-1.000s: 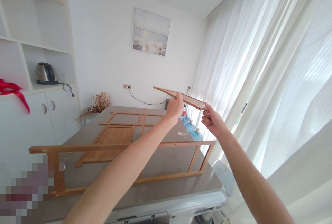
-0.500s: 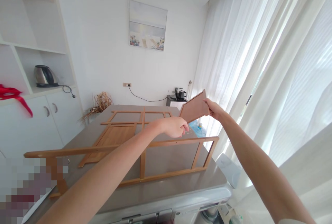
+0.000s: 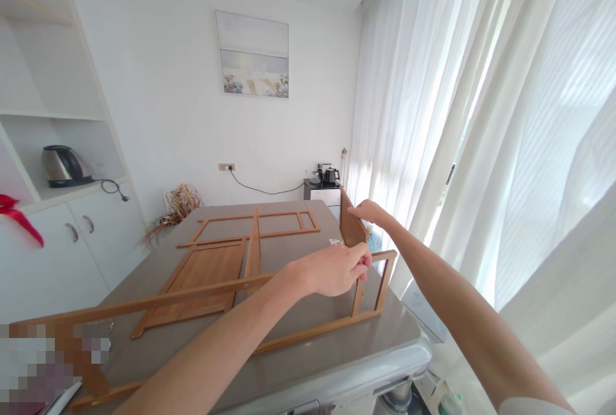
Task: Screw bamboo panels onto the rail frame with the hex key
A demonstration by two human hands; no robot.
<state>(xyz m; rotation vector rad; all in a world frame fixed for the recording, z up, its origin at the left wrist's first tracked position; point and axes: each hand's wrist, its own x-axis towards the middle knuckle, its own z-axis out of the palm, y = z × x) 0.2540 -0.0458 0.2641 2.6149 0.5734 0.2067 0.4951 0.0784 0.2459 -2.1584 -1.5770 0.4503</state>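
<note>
My right hand [image 3: 368, 211] grips the upper edge of a flat wooden panel [image 3: 350, 219], which stands nearly upright beyond the right end of a wooden frame. My left hand [image 3: 339, 267] has its fingers curled at the top rail of the upright wooden frame [image 3: 192, 296], close under the panel. What those fingers hold, if anything, is hidden. Behind the near frame, a second ladder-like wooden frame [image 3: 226, 217] lies on the table. Beside it lies a wide slatted board [image 3: 205, 271]. A thin board [image 3: 253, 245] stands on edge between the two frames.
The grey table [image 3: 308, 331] has a rounded near right corner. White curtains [image 3: 409, 113] hang close on the right. At the back stand a small cabinet with a black coffee maker [image 3: 330, 176] and a bundle of dried plants [image 3: 180, 203]. A kettle [image 3: 66, 166] sits on the left shelf.
The panel has turned from showing its broad face to nearly edge-on and has come down. Both hands have lowered, the left one to the near frame's rail. The view has shifted.
</note>
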